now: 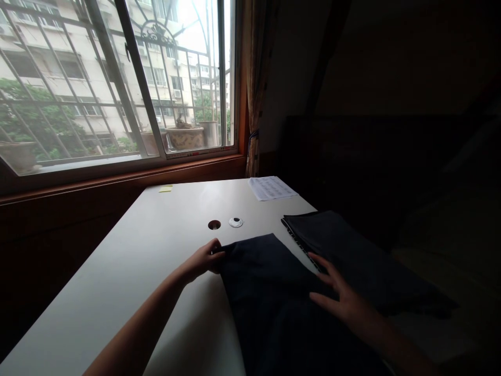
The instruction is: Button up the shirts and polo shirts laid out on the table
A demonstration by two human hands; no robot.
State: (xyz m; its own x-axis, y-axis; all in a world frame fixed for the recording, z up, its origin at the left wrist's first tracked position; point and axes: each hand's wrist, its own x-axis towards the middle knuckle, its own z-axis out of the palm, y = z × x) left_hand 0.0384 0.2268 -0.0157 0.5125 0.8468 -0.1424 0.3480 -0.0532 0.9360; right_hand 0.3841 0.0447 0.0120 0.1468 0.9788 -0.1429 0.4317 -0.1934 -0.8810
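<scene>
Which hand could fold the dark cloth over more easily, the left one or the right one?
Probably the left hand: it pinches the far corner of the dark cloth. The right hand lies flat and open on it, pressing rather than holding.

Matt dark cloth (270, 292) lies on a smooth white table (156, 245) beside printed paper (271, 187).

Hands: two, the left hand (203, 259) at 9 o'clock of the dark cloth, the right hand (340, 297) at its 3 o'clock edge.
Dark cloths: two, the dark cloth (274, 297) under the hands and a second dark cloth (344, 250) at its 2 o'clock.
Benches: one white bench (148, 250).
Printed sheets: one paper sheet (271, 188) at 12 o'clock.
Yellow notes: one sticky note (165, 188) at 11 o'clock.
Bench holes: one open cable hole (214, 225).
Hole caps: one white cap (235, 222) beside it.
Windows: one barred window (117, 78).
</scene>
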